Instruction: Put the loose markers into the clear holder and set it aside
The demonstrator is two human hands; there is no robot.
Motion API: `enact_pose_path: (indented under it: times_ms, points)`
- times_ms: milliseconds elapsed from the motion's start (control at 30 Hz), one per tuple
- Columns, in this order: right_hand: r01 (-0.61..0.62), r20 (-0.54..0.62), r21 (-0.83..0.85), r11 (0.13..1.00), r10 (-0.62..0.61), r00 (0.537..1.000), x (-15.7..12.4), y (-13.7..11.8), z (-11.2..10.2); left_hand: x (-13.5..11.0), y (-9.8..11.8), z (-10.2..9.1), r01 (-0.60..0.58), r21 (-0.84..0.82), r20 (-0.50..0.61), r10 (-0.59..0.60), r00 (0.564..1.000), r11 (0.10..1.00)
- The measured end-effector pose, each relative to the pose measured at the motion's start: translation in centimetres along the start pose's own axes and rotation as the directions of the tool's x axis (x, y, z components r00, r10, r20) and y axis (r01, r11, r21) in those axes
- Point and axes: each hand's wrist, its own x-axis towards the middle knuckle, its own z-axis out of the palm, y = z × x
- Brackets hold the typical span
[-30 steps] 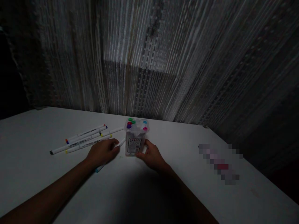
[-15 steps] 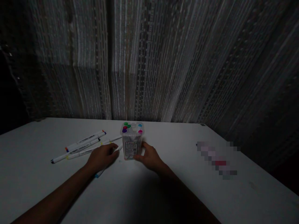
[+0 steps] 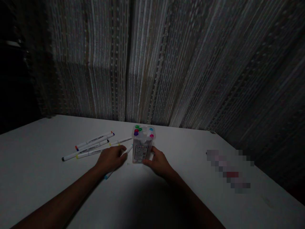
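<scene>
A white bench [image 3: 190, 152] carries a clear box [image 3: 142, 152], upright towards the middle of its far edge. The right hand [image 3: 159, 162] is closed round the box's lower right side, probably to steady it. The left hand [image 3: 111, 159] pinches a blue-capped marker [image 3: 129, 149], apparently for control. Loose markers [image 3: 94, 139] lie towards the far left corner. Compared with half a second ago, everything appears farther right, likely from head movement; both grips look unchanged.

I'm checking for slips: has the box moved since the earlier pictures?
No, not noticeably: the box stands just right of the small mark on the table, as before.
</scene>
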Motion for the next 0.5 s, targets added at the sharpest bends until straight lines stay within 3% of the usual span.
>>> enact_pose_path:
  times_ms: [267,500]
  points:
    - [0.013,0.012,0.065,0.998,-0.013,1.0,0.29,0.83,0.26,-0.08,-0.3,0.07,-0.015,-0.027,-0.018,0.015,1.0,1.0]
    - [-0.025,0.03,0.021,0.999,0.025,0.999,0.05,0.1,0.1,-0.41,-0.04,-0.22,-0.005,-0.046,-0.019,0.004,1.0,0.999]
